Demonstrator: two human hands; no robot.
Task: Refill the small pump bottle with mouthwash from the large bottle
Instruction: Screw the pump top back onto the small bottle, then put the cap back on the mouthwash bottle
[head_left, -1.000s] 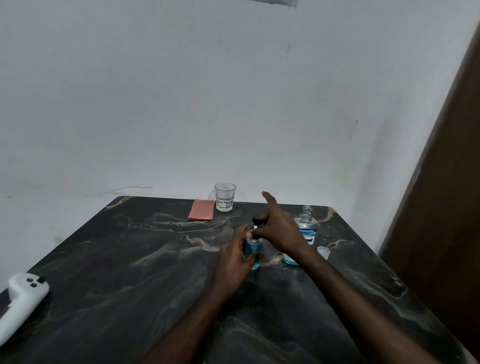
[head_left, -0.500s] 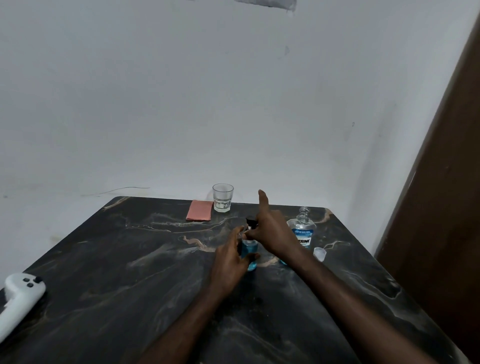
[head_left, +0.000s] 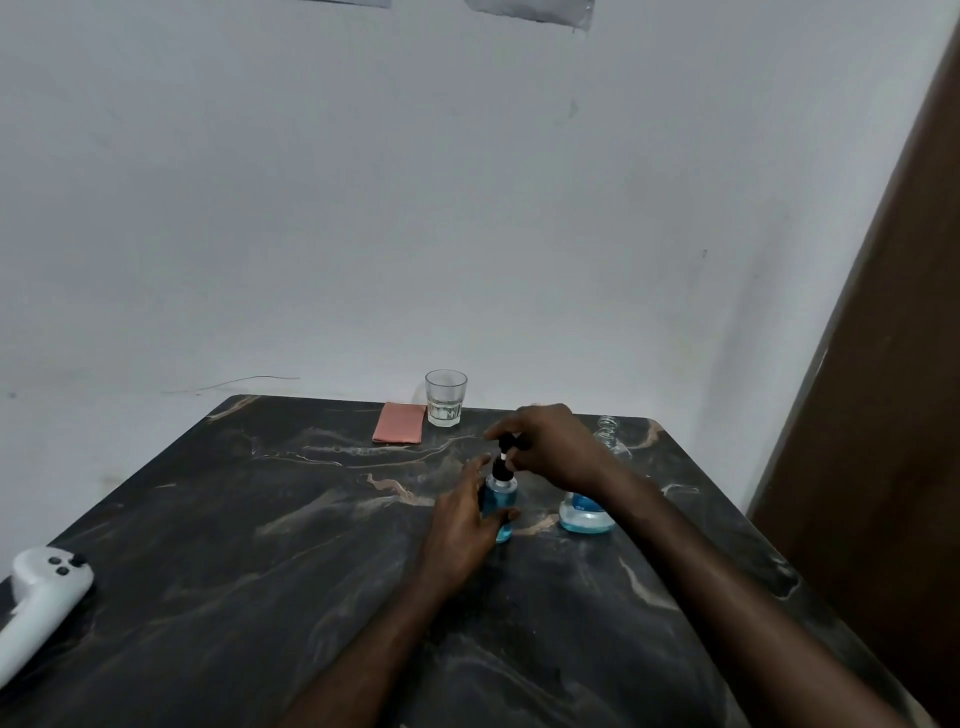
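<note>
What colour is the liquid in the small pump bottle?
Blue, seen through the clear small pump bottle in the head view.

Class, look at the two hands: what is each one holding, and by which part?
The left hand grips the small pump bottle around its blue body; the right hand pinches its black pump top.

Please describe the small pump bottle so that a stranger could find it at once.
On the dark marble table, look near the middle, where both hands meet. The small pump bottle stands there, blue liquid inside, black pump on top; the large bottle beside it is wider and uncapped.
</note>
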